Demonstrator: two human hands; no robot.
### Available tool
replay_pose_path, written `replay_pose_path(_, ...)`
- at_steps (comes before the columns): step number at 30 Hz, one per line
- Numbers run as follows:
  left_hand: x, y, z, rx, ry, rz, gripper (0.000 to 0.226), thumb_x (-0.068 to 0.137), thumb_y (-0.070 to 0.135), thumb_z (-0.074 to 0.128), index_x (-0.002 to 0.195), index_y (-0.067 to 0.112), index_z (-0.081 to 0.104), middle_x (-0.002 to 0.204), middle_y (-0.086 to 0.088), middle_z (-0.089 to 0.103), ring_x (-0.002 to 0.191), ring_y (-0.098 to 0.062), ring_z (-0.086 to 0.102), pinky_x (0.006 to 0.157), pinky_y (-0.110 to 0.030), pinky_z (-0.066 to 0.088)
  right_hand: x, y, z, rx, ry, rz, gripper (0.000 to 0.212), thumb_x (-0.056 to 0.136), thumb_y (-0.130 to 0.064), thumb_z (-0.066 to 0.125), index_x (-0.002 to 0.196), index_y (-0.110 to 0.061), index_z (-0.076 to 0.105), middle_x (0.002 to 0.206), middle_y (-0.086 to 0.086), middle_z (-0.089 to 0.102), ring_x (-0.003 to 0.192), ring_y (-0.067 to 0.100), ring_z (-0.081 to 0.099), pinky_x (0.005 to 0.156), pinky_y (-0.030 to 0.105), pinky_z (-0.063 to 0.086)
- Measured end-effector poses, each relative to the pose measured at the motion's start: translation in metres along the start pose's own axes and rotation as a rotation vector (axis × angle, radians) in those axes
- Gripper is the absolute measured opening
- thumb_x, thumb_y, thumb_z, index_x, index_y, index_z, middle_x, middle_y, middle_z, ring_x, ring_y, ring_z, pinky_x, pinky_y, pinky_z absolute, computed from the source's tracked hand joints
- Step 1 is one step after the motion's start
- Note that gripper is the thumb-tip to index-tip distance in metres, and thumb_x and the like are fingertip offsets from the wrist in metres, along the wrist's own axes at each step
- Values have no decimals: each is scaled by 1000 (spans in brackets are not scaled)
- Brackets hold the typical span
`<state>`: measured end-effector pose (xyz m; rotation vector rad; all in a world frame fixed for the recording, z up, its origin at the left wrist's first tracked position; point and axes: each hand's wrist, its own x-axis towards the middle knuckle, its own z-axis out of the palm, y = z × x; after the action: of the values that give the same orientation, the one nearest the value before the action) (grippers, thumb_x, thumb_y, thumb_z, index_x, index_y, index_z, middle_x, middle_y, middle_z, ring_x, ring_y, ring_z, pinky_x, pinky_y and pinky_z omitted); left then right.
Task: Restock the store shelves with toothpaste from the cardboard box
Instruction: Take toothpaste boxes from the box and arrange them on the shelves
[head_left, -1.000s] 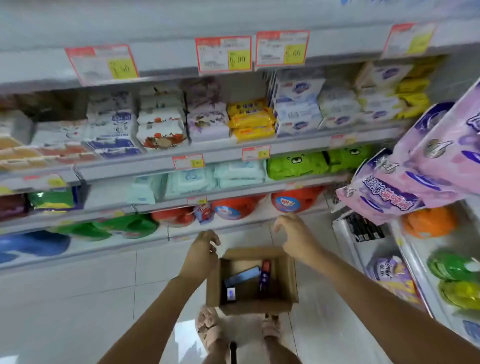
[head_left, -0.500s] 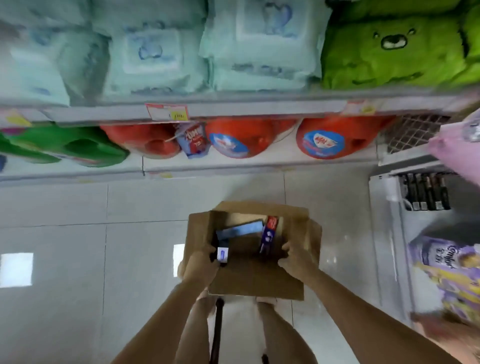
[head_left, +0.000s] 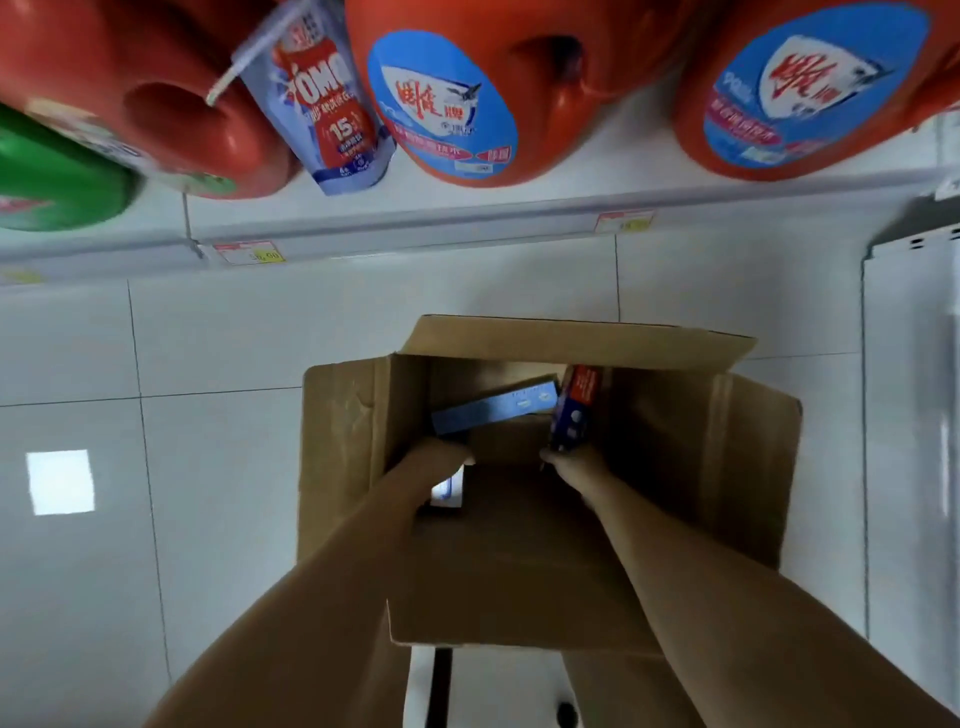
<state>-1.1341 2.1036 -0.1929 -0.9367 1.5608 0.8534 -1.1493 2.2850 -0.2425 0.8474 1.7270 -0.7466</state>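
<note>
Both forearms are bare down to the left hand (head_left: 441, 460) and the right hand (head_left: 571, 465); a thin dark strap or cable (head_left: 439, 686) shows at the frame's bottom centre.

Both hands have gone from the box (head_left: 337, 441) rim down inside: left hand (head_left: 441, 458) over the white-ended carton (head_left: 448, 491), right hand (head_left: 571, 466) at the red carton's (head_left: 575, 408) near end.

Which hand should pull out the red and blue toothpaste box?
The right hand. It is right at the lower end of the red and blue toothpaste box, which leans at the right side of the cardboard box. The left hand is farther off, below the light blue box.
</note>
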Motion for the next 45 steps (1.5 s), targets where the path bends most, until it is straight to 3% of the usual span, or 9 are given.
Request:
replay_pose_path(7, 19, -4, 9, -138, -109, -153, 4, 78, 10, 63, 82, 8, 62, 101, -19, 61, 93, -30, 61, 83, -37, 51, 17, 1, 6, 71, 39, 36, 48, 91, -15, 58, 135, -7, 43, 109, 13, 56, 83, 20, 52, 74, 32, 42)
replay_pose_path(12, -18, -6, 14, -36, -35, -132, 37, 93, 19, 53, 127, 2, 52, 129, -19, 54, 117, -35, 54, 98, -40, 47, -25, -12, -19, 160, -38, 111, 47, 94, -33, 52, 133, -9, 40, 111, 14, 51, 87, 25, 52, 60, 31, 46)
replay_pose_path(16, -59, -4, 6, -184, -76, -146, 32, 85, 11, 60, 114, -3, 58, 112, -19, 61, 113, -34, 58, 93, -35, 49, -77, -14, -44, 198, -155, 121, 21, 94, -34, 50, 105, -16, 49, 77, 8, 51, 64, 18, 49, 59, 30, 47)
replay_pose_path(20, -123, 2, -4, -495, -146, -201, 15, 83, -4, 53, 97, -4, 57, 88, -20, 58, 85, -33, 60, 91, -48, 49, -141, -17, -74, 405, -280, 175, 17, 90, -23, 57, 85, -9, 51, 77, 13, 51, 67, 22, 50, 61, 31, 45)
replay_pose_path(26, -266, 7, -30, -815, -250, -79, 13, 91, -7, 47, 100, -1, 53, 87, -18, 56, 78, -26, 57, 57, -37, 55, -258, -23, -132, 556, -474, 180, 55, 71, -13, 77, 117, -3, 49, 95, 20, 58, 73, 25, 58, 54, 30, 50)
replay_pose_path(31, -359, -13, -53, -820, -336, 154, 39, 72, 4, 68, 110, 2, 57, 99, -17, 63, 95, -28, 62, 74, -36, 58, -358, -23, -191, 620, -655, 115, 55, 69, -12, 75, 116, 3, 51, 91, 23, 65, 71, 28, 66, 55, 30, 57)
replay_pose_path(37, -447, -13, -72, -867, -313, 441, 74, 46, 10, 82, 114, -7, 57, 103, -23, 66, 89, -28, 69, 69, -32, 57, -438, -15, -236, 762, -766, -89, 105, 22, -12, 98, 115, 4, 52, 95, 26, 67, 71, 33, 67, 48, 31, 56)
replay_pose_path(43, -526, 4, -96, -904, -287, 697, 72, 45, 3, 74, 113, -2, 53, 91, -17, 69, 83, -27, 67, 86, -46, 54, -501, -26, -250, 991, -1033, -369, 94, 27, -8, 96, 111, 5, 56, 87, 27, 64, 58, 31, 64, 32, 23, 45)
replay_pose_path(45, -551, 9, -107, -909, -292, 786, 76, 45, 1, 78, 116, 1, 52, 93, -16, 68, 83, -26, 67, 83, -46, 56, -526, -42, -253, 1002, -1127, -439, 68, 63, -14, 85, 121, 5, 55, 105, 24, 64, 78, 29, 66, 45, 24, 52)
